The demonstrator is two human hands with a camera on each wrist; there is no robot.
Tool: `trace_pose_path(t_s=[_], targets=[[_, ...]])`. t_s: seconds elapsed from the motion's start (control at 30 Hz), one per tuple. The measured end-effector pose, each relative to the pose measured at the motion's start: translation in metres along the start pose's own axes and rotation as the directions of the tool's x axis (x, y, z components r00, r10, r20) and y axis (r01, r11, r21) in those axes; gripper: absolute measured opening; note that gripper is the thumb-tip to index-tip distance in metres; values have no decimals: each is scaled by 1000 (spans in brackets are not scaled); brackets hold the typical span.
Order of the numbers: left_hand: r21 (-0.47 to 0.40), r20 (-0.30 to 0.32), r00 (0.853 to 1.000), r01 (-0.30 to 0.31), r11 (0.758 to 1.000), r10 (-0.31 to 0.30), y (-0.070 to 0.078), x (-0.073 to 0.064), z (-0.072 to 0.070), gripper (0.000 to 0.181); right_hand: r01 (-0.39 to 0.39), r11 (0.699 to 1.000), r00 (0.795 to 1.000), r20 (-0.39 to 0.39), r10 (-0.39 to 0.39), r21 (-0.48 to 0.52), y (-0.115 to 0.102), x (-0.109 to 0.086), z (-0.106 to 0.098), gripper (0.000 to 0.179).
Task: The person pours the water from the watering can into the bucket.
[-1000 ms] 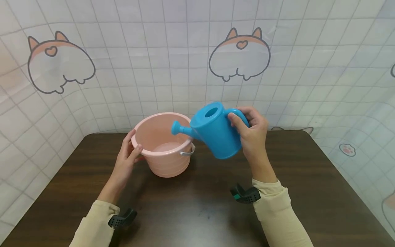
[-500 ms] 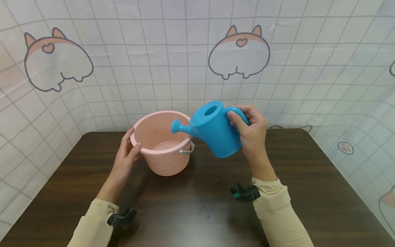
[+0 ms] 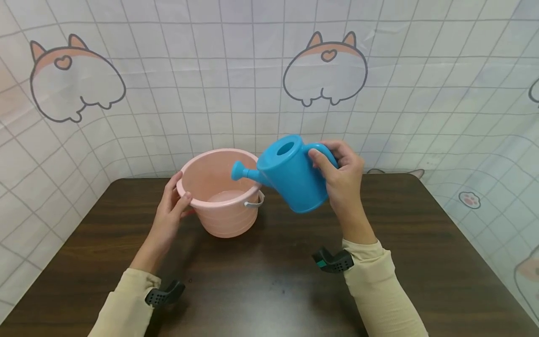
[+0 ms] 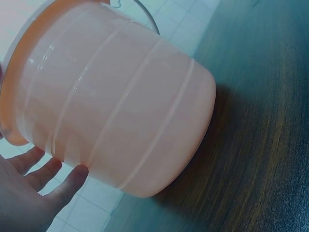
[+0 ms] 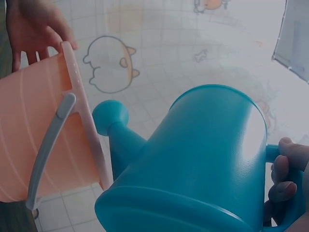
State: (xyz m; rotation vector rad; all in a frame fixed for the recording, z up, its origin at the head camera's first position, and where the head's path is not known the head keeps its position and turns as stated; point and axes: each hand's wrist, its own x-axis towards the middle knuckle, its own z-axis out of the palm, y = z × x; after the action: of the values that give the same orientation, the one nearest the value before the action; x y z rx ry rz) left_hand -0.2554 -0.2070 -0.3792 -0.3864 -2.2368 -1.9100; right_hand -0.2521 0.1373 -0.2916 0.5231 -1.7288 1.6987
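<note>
A pink bucket [image 3: 227,215] stands on the table, its grey handle [image 3: 254,203] hanging down the side. At its left side my left hand [image 3: 168,213] holds the rim, thumb at the edge and fingers against the outer wall [image 4: 116,101]. My right hand [image 3: 343,180] grips the handle of a blue watering can [image 3: 294,180], lifted above the table. The can leans left, and its spout head [image 5: 111,117] points over the bucket's right rim. No water shows coming from the spout. Inside the bucket the floor [image 3: 227,195] is partly visible; whether it holds water I cannot tell.
The dark wooden table [image 3: 252,290] lies beneath both arms. Behind it and along both sides hangs a white grid-patterned cloth [image 3: 219,70] with corgi drawings. Each wrist wears a black strap device [image 3: 334,260] over a pale sleeve.
The whole scene shifts slightly upward in the head view. Both hands keep their hold, and the watering can and bucket stay nearly the same relative to each other.
</note>
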Motion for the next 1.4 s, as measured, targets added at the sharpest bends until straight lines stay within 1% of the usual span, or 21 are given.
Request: trace_pose_path(t_s=[0.27, 0.47, 0.6, 0.67, 0.9, 1.1, 1.4], targets=[[-4, 5, 1000, 4, 1000, -4, 0, 0, -2, 57, 7, 1000, 1000, 3, -7, 28, 0, 0, 1, 18], [17, 4, 1000, 25, 1000, -26, -3, -6, -3, 57, -8, 1000, 1000, 8, 8, 4, 2, -3, 2, 19], [31, -5, 1000, 23, 999, -23, -4, -10, -4, 57, -27, 1000, 999, 29, 27, -7, 4, -7, 4, 19], [29, 0, 1000, 19, 999, -19, -4, -10, -4, 57, -40, 999, 999, 34, 40, -12, 5, -8, 5, 19], [18, 26, 1000, 5, 1000, -5, -2, -7, -2, 57, -38, 999, 999, 9, 38, -33, 6, -7, 3, 21], [27, 20, 1000, 11, 1000, -12, 0, -5, -3, 57, -32, 999, 999, -4, 31, -31, 6, -3, 2, 21], [41, 20, 1000, -9, 999, 8, 2, -2, -2, 58, -26, 999, 1000, -1, 26, -20, 4, 1, 2, 21]])
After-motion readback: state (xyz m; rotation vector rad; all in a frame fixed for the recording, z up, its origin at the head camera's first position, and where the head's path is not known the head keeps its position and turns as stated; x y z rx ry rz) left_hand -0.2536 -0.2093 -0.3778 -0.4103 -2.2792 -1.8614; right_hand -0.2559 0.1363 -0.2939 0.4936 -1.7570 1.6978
